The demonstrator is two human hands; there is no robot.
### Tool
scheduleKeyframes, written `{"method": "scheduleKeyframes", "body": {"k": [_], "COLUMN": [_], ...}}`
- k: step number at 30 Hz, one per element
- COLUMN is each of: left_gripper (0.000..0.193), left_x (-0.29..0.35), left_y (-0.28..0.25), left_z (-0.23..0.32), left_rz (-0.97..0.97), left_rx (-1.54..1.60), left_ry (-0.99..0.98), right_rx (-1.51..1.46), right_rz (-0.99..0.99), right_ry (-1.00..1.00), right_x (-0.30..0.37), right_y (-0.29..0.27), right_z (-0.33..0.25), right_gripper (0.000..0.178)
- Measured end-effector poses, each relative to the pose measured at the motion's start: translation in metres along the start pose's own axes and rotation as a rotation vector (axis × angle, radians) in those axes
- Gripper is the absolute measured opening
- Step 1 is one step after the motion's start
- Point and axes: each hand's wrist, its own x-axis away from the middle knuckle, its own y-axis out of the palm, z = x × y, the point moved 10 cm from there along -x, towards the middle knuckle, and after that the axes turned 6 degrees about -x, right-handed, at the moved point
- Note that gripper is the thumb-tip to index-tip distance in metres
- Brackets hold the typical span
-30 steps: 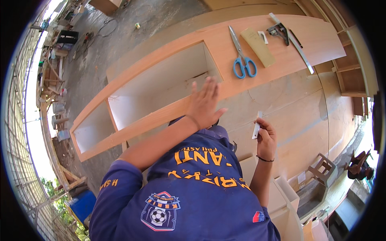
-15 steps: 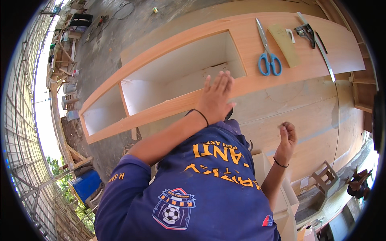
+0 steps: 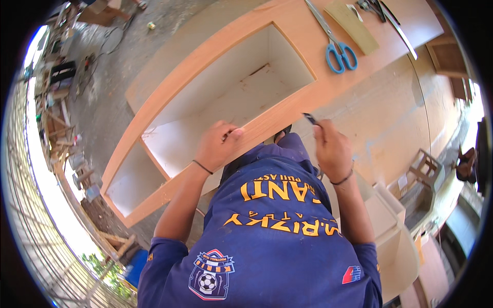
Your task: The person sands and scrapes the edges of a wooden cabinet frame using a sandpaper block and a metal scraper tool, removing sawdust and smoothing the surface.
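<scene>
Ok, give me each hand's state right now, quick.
Left hand: curled at the cabinet edge; cannot tell if it holds anything.
Right hand: closed, holding a small dark tool.

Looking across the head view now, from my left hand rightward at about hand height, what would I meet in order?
Left hand → small dark-bladed tool → right hand → stool.

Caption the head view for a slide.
Left hand at a wooden cabinet, right hand holding a small dark tool, blue-handled scissors lying on the cabinet.
</scene>
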Motion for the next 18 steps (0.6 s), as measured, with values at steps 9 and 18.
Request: {"method": "scheduleKeyframes", "body": {"k": [9,18], "left_gripper": [0.023,0.019], "left_x": [0.000,0.006], "left_y": [-0.002,-0.018], "left_z": [-0.004,0.015], "left_rz": [-0.035,0.068], "left_rx": [0.170,0.160], "left_ry": [0.108,0.152], "right_rx": [0.432,0.817], "right_rz": [-0.299,-0.036], "right_ry": [-0.173,-0.023], "right_x": [-0.016,-0.099], "right_y": [0.106,-0.001], "right_z": [-0.089,-0.006], "right_gripper": [0.010,0.011]}}
